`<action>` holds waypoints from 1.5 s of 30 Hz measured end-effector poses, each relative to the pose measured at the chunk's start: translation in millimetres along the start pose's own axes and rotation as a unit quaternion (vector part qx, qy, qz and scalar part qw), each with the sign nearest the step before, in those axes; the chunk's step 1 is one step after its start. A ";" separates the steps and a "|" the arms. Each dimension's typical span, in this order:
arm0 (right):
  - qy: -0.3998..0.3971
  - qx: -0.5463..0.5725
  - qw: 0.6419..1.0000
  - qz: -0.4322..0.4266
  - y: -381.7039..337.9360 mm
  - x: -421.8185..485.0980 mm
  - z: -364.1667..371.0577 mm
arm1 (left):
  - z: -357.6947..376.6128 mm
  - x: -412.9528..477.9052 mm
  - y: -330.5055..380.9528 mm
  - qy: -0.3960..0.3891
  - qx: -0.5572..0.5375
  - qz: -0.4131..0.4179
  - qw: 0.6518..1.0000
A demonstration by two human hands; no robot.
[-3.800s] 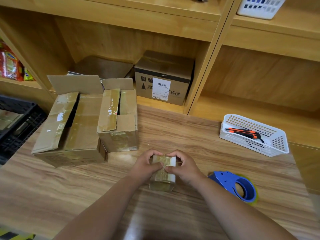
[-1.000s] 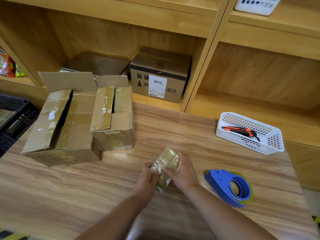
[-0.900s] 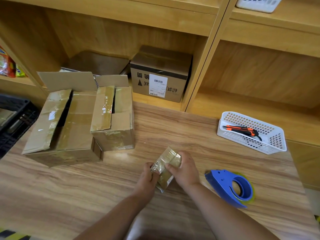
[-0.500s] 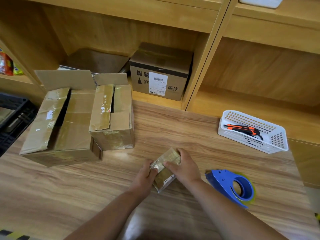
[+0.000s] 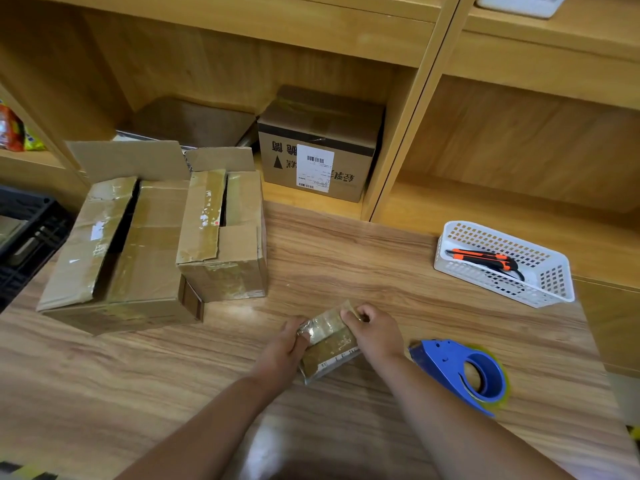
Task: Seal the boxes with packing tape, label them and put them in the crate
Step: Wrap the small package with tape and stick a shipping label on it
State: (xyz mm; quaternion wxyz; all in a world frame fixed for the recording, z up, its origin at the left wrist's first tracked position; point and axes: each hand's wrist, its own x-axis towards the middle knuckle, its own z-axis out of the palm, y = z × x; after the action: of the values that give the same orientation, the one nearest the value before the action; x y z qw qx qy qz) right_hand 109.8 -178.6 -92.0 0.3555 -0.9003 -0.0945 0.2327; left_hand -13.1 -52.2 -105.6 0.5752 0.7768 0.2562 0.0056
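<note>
A small tape-covered cardboard box (image 5: 329, 344) rests tilted on the wooden table (image 5: 346, 265). My left hand (image 5: 285, 348) grips its left end and my right hand (image 5: 375, 332) presses on its top right corner. A blue tape dispenser (image 5: 460, 370) lies on the table just right of my right hand. Two larger cardboard boxes stand at the left: a big one (image 5: 121, 258) with loose flaps and a medium one (image 5: 225, 237) with its flaps partly open. A black crate (image 5: 24, 237) sits beyond the table's left edge.
A white plastic basket (image 5: 550, 285) at the right holds an orange and black utility knife (image 5: 481, 259). A labelled sealed box (image 5: 318, 147) stands in the shelf compartment behind the table. Wooden shelving rises along the back.
The small box has been turned from upright between both hands to a tilted position, and it has sunk lower onto the table. My hands shifted around it; the dispenser stayed put.
</note>
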 end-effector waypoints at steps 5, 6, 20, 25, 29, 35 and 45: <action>-0.011 0.048 0.999 0.020 3.8 0.1 6.6 | 9.1 3.7 12.2 0.138 -0.007 -0.110 0.984; -0.016 0.062 0.998 0.023 3.3 0.2 9.5 | 12.6 5.3 16.1 0.155 -0.018 -0.145 0.977; 0.034 0.014 0.999 -0.002 2.8 -1.4 24.5 | 30.0 8.4 18.1 0.205 0.013 -0.184 0.961; -0.024 0.013 1.000 0.003 6.1 -5.2 22.7 | 30.2 9.7 14.4 0.200 0.001 -0.185 0.962; -0.057 -0.010 0.998 0.022 6.8 -8.1 21.4 | 30.2 12.8 12.3 0.196 0.009 -0.183 0.963; -0.058 -0.004 0.998 0.009 4.0 -10.8 16.2 | 29.1 8.8 14.3 0.189 0.014 -0.170 0.967; -0.022 -0.031 0.999 -0.006 4.0 -11.2 1.7 | 26.6 9.6 17.8 0.162 0.023 -0.172 0.971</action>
State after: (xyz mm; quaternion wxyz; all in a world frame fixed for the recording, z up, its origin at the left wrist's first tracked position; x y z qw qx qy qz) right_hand 99.2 -184.2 -91.9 0.3266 -0.9050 -0.1145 0.2476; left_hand 10.2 -75.6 -101.4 0.5006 0.7227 0.4758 0.0260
